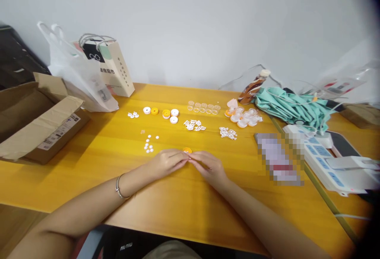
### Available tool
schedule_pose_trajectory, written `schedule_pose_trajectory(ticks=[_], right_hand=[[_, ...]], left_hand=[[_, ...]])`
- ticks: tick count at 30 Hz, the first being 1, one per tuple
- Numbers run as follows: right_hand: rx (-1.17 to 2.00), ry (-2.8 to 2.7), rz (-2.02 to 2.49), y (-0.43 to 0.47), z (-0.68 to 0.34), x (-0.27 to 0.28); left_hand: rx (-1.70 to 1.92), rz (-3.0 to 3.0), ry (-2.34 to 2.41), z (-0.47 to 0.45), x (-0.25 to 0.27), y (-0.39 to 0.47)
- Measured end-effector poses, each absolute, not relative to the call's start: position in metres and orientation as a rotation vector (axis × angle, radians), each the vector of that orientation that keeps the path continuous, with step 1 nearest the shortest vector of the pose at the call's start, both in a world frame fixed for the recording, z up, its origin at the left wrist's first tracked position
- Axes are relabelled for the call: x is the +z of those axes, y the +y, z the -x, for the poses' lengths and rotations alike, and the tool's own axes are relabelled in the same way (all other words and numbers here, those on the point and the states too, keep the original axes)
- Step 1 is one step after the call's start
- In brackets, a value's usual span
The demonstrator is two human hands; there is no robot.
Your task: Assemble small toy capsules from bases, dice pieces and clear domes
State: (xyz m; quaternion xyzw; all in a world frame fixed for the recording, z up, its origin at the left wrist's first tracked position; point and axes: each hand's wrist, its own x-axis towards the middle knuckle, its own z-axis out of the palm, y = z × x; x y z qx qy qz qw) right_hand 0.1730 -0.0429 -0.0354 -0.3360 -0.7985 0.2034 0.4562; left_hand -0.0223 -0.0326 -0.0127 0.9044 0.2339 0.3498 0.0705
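Observation:
My left hand (170, 161) and my right hand (211, 167) meet at the fingertips over the middle of the table. Both are closed in a pinch around something small that the fingers mostly hide. Just behind the fingertips lies an orange round piece (187, 150), partly covered by them. Left of my left hand are several small white discs (147, 146) and tiny clear rings (143, 131). Farther back sit white round caps (174, 120) and orange round caps (154, 111). White openwork pieces (194, 125) form one pile, with another openwork pile (228, 133) to its right.
Clear cups (204, 108) stand in rows at the back, near bagged orange-and-white pieces (243, 117). A bottle (253, 87), a green umbrella (292, 106), a power strip (319, 160) and a blurred phone (279, 158) lie right. Left are a cardboard box (63, 130) and bags (84, 77).

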Motion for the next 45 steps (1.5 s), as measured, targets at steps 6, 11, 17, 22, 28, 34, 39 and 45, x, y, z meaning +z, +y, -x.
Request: schedule_pose_trajectory(ticks=[6,11,17,22,28,34,39,45], right_hand=[[0.441,-1.968,0.963,-0.038,-0.178,-0.035],[0.378,-2.039,0.987,-0.027,-0.182,-0.039],[0.252,-2.166,0.954,-0.024,-0.183,-0.046],[0.138,-2.236,0.918,-0.024,-0.184,-0.045],[0.042,-2.332,0.916,-0.025,-0.185,-0.039],[0.071,-2.385,0.902,-0.026,-0.185,-0.033],[0.114,-2.386,0.885,-0.028,-0.185,-0.031],[0.143,-2.406,0.897,-0.028,-0.184,-0.030]], left_hand=[[0.907,-2.532,0.921,0.024,-0.014,-0.024],[0.722,-2.461,1.120,0.023,-0.018,-0.009],[0.690,-2.394,1.050,0.020,-0.023,-0.007],[0.673,-2.352,1.020,0.021,-0.022,-0.007],[0.667,-2.335,1.010,0.022,-0.023,-0.006],[0.686,-2.322,1.007,0.022,-0.026,-0.006],[0.697,-2.324,1.001,0.022,-0.026,-0.005],[0.695,-2.317,1.009,0.022,-0.026,-0.005]])
